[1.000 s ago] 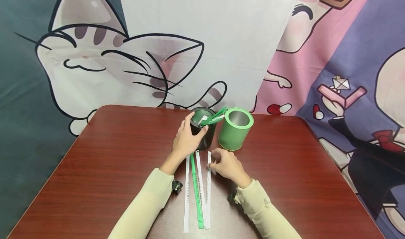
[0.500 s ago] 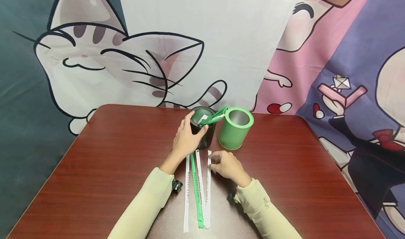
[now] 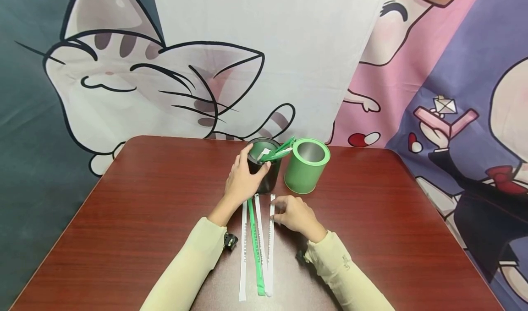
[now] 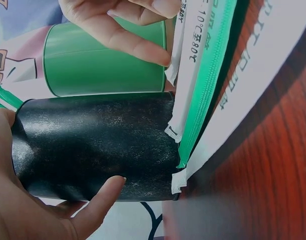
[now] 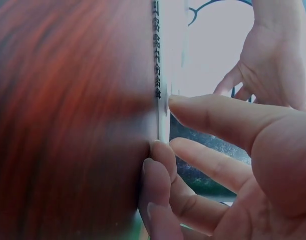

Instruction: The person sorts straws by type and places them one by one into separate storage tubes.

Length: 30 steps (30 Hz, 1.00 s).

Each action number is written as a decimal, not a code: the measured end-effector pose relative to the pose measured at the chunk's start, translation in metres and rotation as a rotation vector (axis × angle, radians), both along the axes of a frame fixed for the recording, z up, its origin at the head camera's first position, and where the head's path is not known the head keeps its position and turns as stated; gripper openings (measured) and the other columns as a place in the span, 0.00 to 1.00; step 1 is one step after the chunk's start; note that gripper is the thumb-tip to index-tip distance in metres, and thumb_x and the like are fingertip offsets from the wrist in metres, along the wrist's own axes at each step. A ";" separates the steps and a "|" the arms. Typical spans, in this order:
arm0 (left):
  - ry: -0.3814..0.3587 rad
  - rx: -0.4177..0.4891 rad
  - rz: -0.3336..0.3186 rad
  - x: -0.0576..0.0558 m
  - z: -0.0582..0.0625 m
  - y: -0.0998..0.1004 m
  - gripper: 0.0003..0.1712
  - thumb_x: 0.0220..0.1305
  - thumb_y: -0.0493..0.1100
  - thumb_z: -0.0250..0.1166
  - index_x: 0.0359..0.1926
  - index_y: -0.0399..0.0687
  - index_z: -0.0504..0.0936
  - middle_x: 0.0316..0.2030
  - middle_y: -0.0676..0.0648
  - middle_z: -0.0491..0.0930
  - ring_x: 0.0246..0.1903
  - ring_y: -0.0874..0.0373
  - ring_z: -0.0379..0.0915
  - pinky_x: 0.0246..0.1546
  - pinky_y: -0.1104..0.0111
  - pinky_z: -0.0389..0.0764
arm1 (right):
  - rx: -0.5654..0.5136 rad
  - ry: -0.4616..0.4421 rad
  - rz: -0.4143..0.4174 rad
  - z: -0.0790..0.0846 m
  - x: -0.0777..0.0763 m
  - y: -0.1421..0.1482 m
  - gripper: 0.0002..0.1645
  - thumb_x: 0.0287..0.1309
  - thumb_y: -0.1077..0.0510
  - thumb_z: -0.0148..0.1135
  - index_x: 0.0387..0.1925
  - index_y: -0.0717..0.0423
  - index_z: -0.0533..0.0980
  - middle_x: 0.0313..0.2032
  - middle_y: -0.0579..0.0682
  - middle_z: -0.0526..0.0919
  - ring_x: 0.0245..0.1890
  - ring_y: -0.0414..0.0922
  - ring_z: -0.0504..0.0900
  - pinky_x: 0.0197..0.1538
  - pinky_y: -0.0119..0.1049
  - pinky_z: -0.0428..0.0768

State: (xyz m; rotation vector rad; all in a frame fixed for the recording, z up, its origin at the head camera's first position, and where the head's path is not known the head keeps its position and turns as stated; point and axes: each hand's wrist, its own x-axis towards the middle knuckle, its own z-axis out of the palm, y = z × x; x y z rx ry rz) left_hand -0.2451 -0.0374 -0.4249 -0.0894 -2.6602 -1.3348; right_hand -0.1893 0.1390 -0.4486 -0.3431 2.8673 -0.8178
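Note:
My left hand point(image 3: 242, 179) holds the upright black can point(image 3: 269, 178) around its upper side. Green and white paper-wrapped straws point(image 3: 275, 154) stick out of the can's top. In the left wrist view, the bottom of the black can point(image 4: 92, 140) stands close to the ends of the straws on the table. My right hand point(image 3: 298, 215) touches the rightmost white wrapped straw point(image 3: 270, 247) near its far end. In the right wrist view, the thumb and index fingertips of my right hand point(image 5: 228, 150) rest along that straw point(image 5: 163, 115), the other fingers bent down beside the table.
A green can point(image 3: 305, 176) with a dark inside stands right of the black one. Left of the touched straw lie a green wrapped straw point(image 3: 255, 247) and two more white straws point(image 3: 243, 256) on the brown table point(image 3: 144, 219). A cartoon cloth point(image 3: 288, 50) hangs behind.

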 end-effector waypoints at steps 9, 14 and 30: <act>0.001 0.002 0.003 0.001 0.001 0.000 0.45 0.60 0.76 0.55 0.75 0.77 0.52 0.66 0.49 0.66 0.60 0.45 0.68 0.50 0.43 0.71 | 0.057 0.005 -0.022 -0.002 0.000 -0.002 0.17 0.46 0.47 0.77 0.40 0.42 0.85 0.20 0.36 0.78 0.24 0.41 0.79 0.23 0.41 0.72; 0.003 0.003 0.004 0.001 0.002 0.000 0.45 0.60 0.75 0.56 0.75 0.76 0.52 0.66 0.49 0.66 0.60 0.45 0.68 0.50 0.43 0.72 | 0.065 0.012 -0.026 -0.002 -0.001 -0.002 0.20 0.41 0.53 0.79 0.41 0.44 0.84 0.21 0.37 0.77 0.24 0.42 0.77 0.24 0.41 0.72; 0.003 0.007 0.008 0.002 0.001 0.000 0.45 0.60 0.76 0.56 0.75 0.77 0.52 0.65 0.49 0.67 0.59 0.45 0.68 0.49 0.44 0.72 | 0.027 0.076 -0.065 -0.003 0.001 -0.001 0.25 0.35 0.61 0.76 0.42 0.54 0.79 0.20 0.40 0.78 0.23 0.39 0.77 0.30 0.43 0.77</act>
